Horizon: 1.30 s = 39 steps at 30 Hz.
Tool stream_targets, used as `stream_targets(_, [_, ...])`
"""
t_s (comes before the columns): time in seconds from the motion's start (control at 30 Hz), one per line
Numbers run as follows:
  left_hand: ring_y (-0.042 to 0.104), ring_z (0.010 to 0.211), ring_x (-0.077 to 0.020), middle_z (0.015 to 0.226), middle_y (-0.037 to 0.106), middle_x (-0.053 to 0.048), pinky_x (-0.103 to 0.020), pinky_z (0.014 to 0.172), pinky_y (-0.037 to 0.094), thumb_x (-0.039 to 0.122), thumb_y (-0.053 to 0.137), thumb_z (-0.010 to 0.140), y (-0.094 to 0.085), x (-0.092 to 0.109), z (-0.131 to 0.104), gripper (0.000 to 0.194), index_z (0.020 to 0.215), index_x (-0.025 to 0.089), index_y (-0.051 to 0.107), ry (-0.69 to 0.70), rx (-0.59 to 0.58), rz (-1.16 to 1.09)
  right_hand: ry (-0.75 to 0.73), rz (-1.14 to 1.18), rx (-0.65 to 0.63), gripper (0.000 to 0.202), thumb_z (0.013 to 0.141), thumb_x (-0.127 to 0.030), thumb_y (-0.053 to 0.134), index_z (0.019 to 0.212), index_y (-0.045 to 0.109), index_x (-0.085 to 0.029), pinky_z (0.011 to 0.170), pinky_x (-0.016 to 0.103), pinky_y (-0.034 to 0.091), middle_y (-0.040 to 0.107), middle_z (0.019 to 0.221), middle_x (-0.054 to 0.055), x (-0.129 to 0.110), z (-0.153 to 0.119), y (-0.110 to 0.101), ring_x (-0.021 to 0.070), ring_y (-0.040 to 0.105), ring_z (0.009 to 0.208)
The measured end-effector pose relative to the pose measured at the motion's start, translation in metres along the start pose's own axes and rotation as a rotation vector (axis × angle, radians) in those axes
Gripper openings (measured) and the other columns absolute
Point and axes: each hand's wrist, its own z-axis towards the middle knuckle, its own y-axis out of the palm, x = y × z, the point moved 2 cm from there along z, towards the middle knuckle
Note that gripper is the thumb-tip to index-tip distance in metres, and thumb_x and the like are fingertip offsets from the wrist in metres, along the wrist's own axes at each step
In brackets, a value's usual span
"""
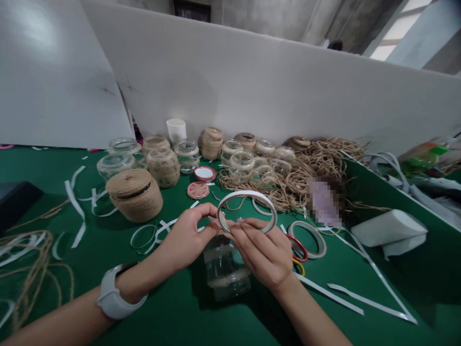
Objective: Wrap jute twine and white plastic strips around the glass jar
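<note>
The roll of tape (248, 193) is up in front of the person, over a clear glass jar (225, 269). It stands on its edge like a hoop. The right hand (264, 247) grips it low down. The left hand (190, 235) is closed in a pinch at the other side of the hoop, but I can't tell what is in the pinch. The jar sits just below the fingers, and I can't tell if they touch it.

The left wrist wears a pale watch (117, 299). Just beside the right hand, a red loop (305, 253) and a bigger pale ring (321, 243) lie on the green table (169, 312).

Past the hands are two red and white lids (198, 191). To their left is a fat pot wrapped in brown string (139, 204). Behind stand more jars, some bare and some wrapped, and a stack of white cups (176, 129). A big heap of brown twine (317, 158) lies to the right.
</note>
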Motion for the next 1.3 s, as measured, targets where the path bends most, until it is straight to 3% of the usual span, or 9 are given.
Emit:
stream_targets(0.37, [0.062,0.071,-0.0186,0.076,0.067,-0.002,-0.031,0.067,0.052,0.032,0.068,0.080,-0.003,0.009,-0.003,0.015,0.073,0.020,0.061,-0.083,-0.030,-0.216,-0.039,-0.026,0.005,0.038,0.087,-0.013,0.070,0.125,0.067,-0.017,0.068,0.031,0.060,0.080,0.087,0.004,-0.011,0.014,-0.020,0.0205,0.076,0.078])
stream_targets(0.43, [0.064,0.077,-0.0212,0.078,0.069,-0.004,-0.034,0.072,0.054,0.035,0.067,0.083,-0.014,0.013,0.000,0.016,0.076,0.020,0.065,-0.029,0.064,-0.156,0.023,0.010,0.030,0.040,0.088,-0.014,0.070,0.127,0.065,-0.019,0.067,0.031,0.059,0.080,0.082,0.003,-0.013,0.012,-0.027,0.0192,0.075,0.072])
stream_targets(0.5, [0.067,0.078,-0.0231,0.076,0.071,-0.004,-0.037,0.074,0.057,0.040,0.067,0.085,-0.031,0.020,-0.001,0.021,0.074,0.021,0.065,0.020,0.285,-0.151,0.133,0.022,0.104,0.036,0.091,-0.016,0.066,0.127,0.065,-0.023,0.064,0.030,0.057,0.079,0.079,0.002,-0.008,0.009,-0.031,0.0176,0.072,0.065])
stream_targets(0.57, [0.071,0.090,-0.0257,0.089,0.076,-0.005,-0.040,0.083,0.059,0.040,0.067,0.088,-0.041,0.031,-0.005,0.018,0.083,0.023,0.068,0.077,0.343,-0.112,0.296,-0.017,0.171,0.029,0.095,-0.017,0.061,0.121,0.068,-0.027,0.058,0.028,0.054,0.077,0.075,0.002,0.006,0.003,-0.028,0.0157,0.069,0.058])
stream_targets(0.63, [0.070,0.102,-0.0273,0.101,0.077,-0.005,-0.041,0.091,0.058,0.037,0.068,0.088,-0.043,0.042,-0.008,0.016,0.081,0.024,0.071,0.119,0.284,-0.071,0.403,-0.027,0.126,0.023,0.097,-0.021,0.057,0.114,0.071,-0.026,0.051,0.025,0.051,0.075,0.069,0.002,0.025,-0.003,-0.016,0.0145,0.065,0.051])
stream_targets(0.73, [0.070,0.106,-0.0289,0.102,0.078,-0.005,-0.045,0.097,0.056,0.042,0.064,0.091,-0.039,0.047,-0.007,0.021,0.090,0.024,0.076,0.089,0.222,-0.167,0.560,-0.059,0.024,0.029,0.101,-0.034,0.050,0.112,0.074,-0.021,0.051,0.027,0.052,0.079,0.088,0.008,0.050,-0.013,0.006,0.0163,0.068,0.053])
stream_targets(0.87, [0.066,0.116,-0.0314,0.110,0.078,-0.007,-0.049,0.104,0.051,0.050,0.052,0.096,-0.033,0.041,-0.001,0.038,0.092,0.022,0.078,0.033,0.186,-0.254,0.714,0.060,-0.101,0.038,0.092,-0.046,0.062,0.115,0.072,-0.018,0.051,0.028,0.052,0.078,0.096,0.011,0.053,-0.016,0.019,0.0147,0.063,0.048])
stream_targets(1.1, [0.062,0.123,-0.0294,0.120,0.075,-0.003,-0.049,0.105,0.050,0.049,0.046,0.100,-0.018,0.027,-0.001,0.041,0.090,0.027,0.079,-0.014,0.062,-0.182,0.769,0.635,0.103,0.014,0.087,-0.030,0.071,0.098,0.075,-0.022,0.056,0.024,0.052,0.071,0.088,0.004,0.024,0.005,0.004,0.0129,0.063,0.064])
stream_targets(1.3, [0.062,0.122,-0.0314,0.117,0.076,-0.006,-0.052,0.107,0.046,0.055,0.052,0.094,-0.007,0.018,0.000,0.041,0.088,0.026,0.080,-0.122,-0.007,-0.245,0.715,0.706,0.119,0.013,0.086,-0.020,0.072,0.098,0.075,-0.025,0.063,0.025,0.052,0.071,0.090,0.004,0.021,0.002,0.005,0.0151,0.064,0.078])
